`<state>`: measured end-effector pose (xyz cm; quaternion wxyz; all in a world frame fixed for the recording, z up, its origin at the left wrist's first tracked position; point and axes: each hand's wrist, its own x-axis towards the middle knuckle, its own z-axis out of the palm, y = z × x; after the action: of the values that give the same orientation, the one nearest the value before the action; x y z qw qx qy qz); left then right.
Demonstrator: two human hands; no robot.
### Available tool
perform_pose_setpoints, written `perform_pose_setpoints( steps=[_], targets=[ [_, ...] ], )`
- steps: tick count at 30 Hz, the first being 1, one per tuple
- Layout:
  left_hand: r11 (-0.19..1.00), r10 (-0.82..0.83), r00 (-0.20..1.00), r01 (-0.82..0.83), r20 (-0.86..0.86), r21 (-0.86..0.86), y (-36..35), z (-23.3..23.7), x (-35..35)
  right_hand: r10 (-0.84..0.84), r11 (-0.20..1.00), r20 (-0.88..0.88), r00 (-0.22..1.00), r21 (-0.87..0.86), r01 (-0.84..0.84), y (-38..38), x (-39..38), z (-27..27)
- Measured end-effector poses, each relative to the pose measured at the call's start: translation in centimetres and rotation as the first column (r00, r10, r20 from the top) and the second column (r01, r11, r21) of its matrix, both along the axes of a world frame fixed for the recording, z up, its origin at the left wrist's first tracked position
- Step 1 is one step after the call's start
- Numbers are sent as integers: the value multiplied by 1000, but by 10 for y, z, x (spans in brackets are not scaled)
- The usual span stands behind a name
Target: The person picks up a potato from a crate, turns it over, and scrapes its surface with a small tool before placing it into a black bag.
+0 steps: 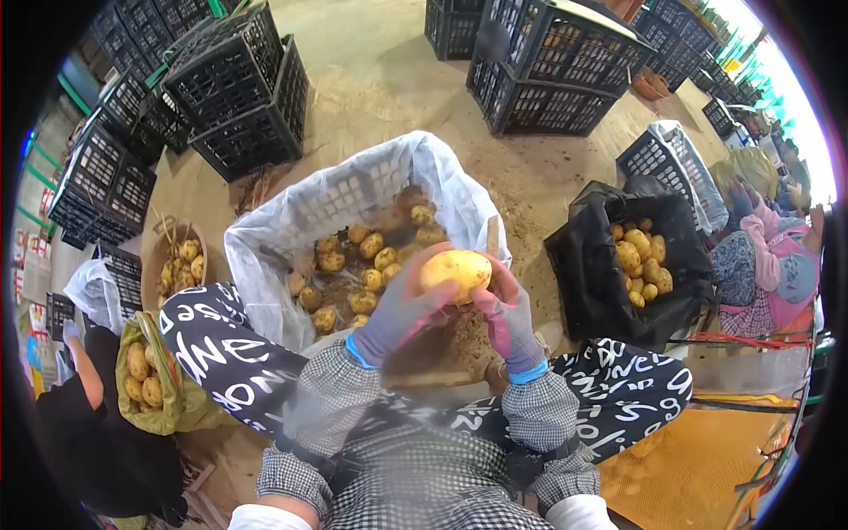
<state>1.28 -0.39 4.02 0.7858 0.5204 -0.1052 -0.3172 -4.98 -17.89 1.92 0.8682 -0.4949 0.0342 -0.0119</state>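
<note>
A large yellow potato [456, 274] is held up in front of me between both gloved hands. My left hand [399, 311], in a grey and pink glove, wraps round its left side. On its right side, the fingers of my right hand [511, 316] press against the skin. Below and beyond the hands stands a crate lined with white sheeting [265, 231]. Several smaller potatoes [372, 246] lie loose on its bottom, partly hidden by my hands and the held potato.
To the right stands a black-lined container [579, 265] holding potatoes. At left are a basket of small potatoes [187, 261] and a green sack [181, 408] with larger ones. Stacked black crates [243, 97] rise behind. Other people sit at the right [768, 256] and left [106, 433].
</note>
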Motion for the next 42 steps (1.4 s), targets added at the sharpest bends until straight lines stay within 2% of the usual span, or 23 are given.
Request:
perform_pose_setpoints(
  steps=[4, 6, 9, 13, 18, 19, 21, 22, 23, 25, 26, 27, 28, 29, 30, 31, 33, 35, 36, 37, 39, 40, 42],
  targets=[
    [999, 16, 996, -19, 83, 29, 5, -15, 0, -27, 985, -33, 999, -173, 21, 4, 5, 1],
    [995, 30, 994, -21, 105, -93, 1, -24, -3, 21, 986, -61, 998, -166, -31, 2, 8, -1],
    [1000, -16, 1000, 16, -24, 7, 11, -16, -1, 36, 983, -134, 990, -174, -60, 0, 7, -2],
    [997, 22, 1000, -20, -19, 77, 8, 6, -2, -14, 977, -107, 994, -213, -10, 0, 8, -1],
    [1000, -14, 997, 14, -81, -6, 9, 1, -1, -56, 990, -55, 997, -136, 48, 5, 10, 8],
    [999, -42, 993, 40, -107, -21, 11, 3, 0, 39, 992, -91, 995, -117, -50, 6, 14, 15],
    [1000, 9, 1000, -9, -6, -11, 10, -6, -3, 177, 977, -148, 973, -96, -192, 4, 20, 36],
    [999, -11, 998, 13, 55, -41, 1, -8, -4, 173, 985, -139, 975, 13, -172, 4, 16, 32],
    [996, 87, 996, -87, -4, -12, -4, 2, -13, 128, 989, -112, 985, 95, -118, 0, 13, 21],
    [988, 93, 949, -125, 302, 88, 2, -8, 4, -79, 996, -99, 992, 42, 83, -19, 13, 17],
    [981, 68, 890, -142, 450, 131, 12, -12, 14, -244, 969, -85, 966, 16, 246, -45, 13, 32],
    [978, 188, 867, -209, 462, -7, 8, -20, 17, -375, 926, -76, 924, 12, 377, -68, 7, 52],
    [957, 260, 912, -287, 316, 41, 10, -23, 24, -612, 791, 5, 791, 9, 612, -91, -1, 85],
    [915, 360, 917, -383, 171, 126, 19, -26, 27, -651, 757, 90, 754, -1, 653, -137, -13, 91],
    [922, 350, 923, -370, 163, 114, 26, -32, 30, -561, 794, 379, 736, -7, 608, -193, -33, 98],
    [922, 351, 923, -370, 156, 112, 33, -38, 31, -665, 715, 447, 599, 146, 684, -223, -57, 132],
    [934, 344, 931, -353, 119, 59, 32, -47, 35, -560, 674, 710, 426, 92, 733, -299, -116, 206],
    [943, 333, 941, -333, 67, -10, 38, -60, 35, -612, 446, 766, 195, 131, 885, -354, -161, 268],
    [909, 410, 912, -407, -22, 88, 23, -31, 28, -650, 300, 752, 110, 121, 946, -375, -177, 289],
    [876, 482, 840, -471, -250, 106, 8, -5, 29, -683, 181, 726, 79, 64, 981, -396, -189, 294],
    [872, 451, 852, -483, -266, -71, 33, -47, 44, -751, 32, 655, 83, -90, 995, -418, -184, 276],
    [854, 487, 847, -512, -213, -86, 51, -69, 51, -777, 23, 616, 127, -173, 985, -419, -174, 255],
    [746, 647, 752, -658, -122, -98, 71, -63, 60, -804, 91, 538, 254, -310, 946, -394, -134, 198]
  ],
)
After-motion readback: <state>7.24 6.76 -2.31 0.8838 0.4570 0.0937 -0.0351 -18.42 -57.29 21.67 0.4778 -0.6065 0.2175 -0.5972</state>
